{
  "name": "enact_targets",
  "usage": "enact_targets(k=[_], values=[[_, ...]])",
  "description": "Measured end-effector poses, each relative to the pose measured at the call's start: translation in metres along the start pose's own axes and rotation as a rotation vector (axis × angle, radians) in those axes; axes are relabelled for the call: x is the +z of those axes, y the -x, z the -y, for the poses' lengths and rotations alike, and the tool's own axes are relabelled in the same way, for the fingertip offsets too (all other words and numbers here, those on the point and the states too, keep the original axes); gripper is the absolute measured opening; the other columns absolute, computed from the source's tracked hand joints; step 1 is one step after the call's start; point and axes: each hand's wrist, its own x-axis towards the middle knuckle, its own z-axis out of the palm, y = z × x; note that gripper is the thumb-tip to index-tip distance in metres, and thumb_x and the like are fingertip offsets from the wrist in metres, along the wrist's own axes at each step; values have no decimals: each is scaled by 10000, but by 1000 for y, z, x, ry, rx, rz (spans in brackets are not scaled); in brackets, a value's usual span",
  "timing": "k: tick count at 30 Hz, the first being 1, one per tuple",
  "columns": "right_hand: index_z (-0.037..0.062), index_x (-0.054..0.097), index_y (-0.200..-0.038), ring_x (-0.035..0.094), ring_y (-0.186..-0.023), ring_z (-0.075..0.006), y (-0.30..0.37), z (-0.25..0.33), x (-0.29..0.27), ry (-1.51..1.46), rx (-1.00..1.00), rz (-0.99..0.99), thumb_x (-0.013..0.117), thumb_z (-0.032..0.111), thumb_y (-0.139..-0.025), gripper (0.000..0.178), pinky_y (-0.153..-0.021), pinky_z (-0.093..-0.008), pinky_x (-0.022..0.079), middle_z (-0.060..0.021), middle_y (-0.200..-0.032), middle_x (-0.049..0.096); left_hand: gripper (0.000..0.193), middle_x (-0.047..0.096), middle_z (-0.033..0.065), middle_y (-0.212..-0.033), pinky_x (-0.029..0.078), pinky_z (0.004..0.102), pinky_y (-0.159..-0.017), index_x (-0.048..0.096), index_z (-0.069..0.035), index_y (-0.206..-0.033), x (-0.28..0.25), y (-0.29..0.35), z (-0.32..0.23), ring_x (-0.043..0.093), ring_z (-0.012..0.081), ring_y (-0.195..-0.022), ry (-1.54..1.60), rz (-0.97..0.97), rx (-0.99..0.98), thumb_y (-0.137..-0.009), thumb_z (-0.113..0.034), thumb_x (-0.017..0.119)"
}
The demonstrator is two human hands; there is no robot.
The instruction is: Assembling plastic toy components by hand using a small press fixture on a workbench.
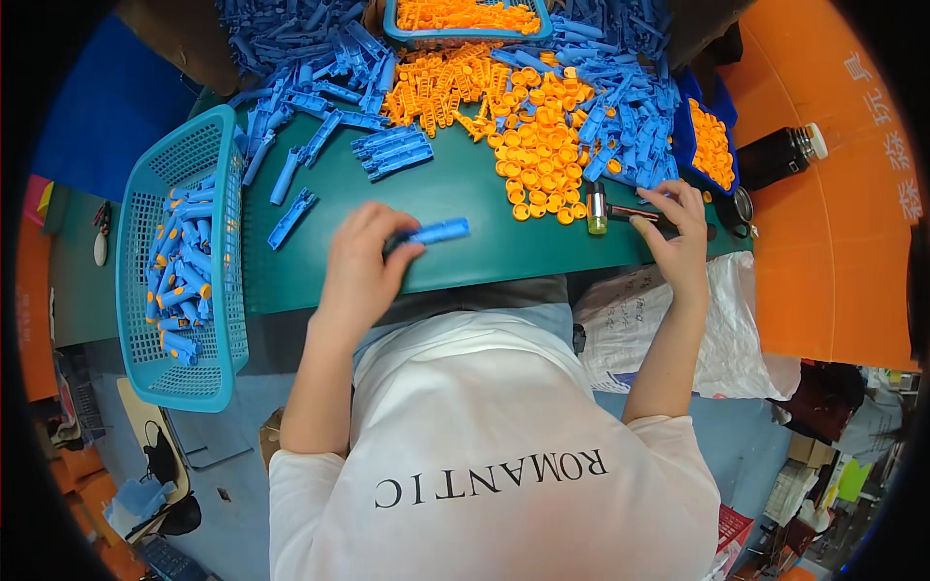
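My left hand [366,254] is closed, thumb and fingers pinching one end of a blue plastic tube part [441,230] just above the green table. My right hand [675,228] is at the table's right side, over the dark handle of a small hammer [596,208]. Its thumb and forefinger are apart, with the handle between them; I cannot see firm contact. A short row of blue half-shells [392,152] lies beyond my left hand, and a single blue piece [292,219] lies to its left. Round orange caps [540,165] are heaped left of the hammer.
A light-blue basket [229,290] at the left holds blue tubes with orange ends. Blue parts [635,116] and orange ladder-shaped pieces [431,87] pile up at the back, beside another basket [465,37]. A dark-blue bin [686,136] and black bottle [775,158] stand at the right.
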Motion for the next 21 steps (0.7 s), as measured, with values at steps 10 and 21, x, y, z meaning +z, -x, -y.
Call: enact_targets(k=[10,21], values=[[24,740,-1011,649,-992,-321,-83,93,112,-162,-137,55,783,126,-809,231,-880,-406,526,-130,-1006,685,278,690,73,-977,449,377,-864,732,-58,-1017,17,13,3,622,280,-940,15,-32,98,-761,-102,832],[-29,696,-928,683,-909,-218,-113,123,135,-327,125,220,769,106,-849,173,-754,-359,558,-101,-933,669,366,691,105,-1119,508,362,-895,711,-41,-1168,15,15,-2,651,245,-992,243,-222,14,-821,-99,811]])
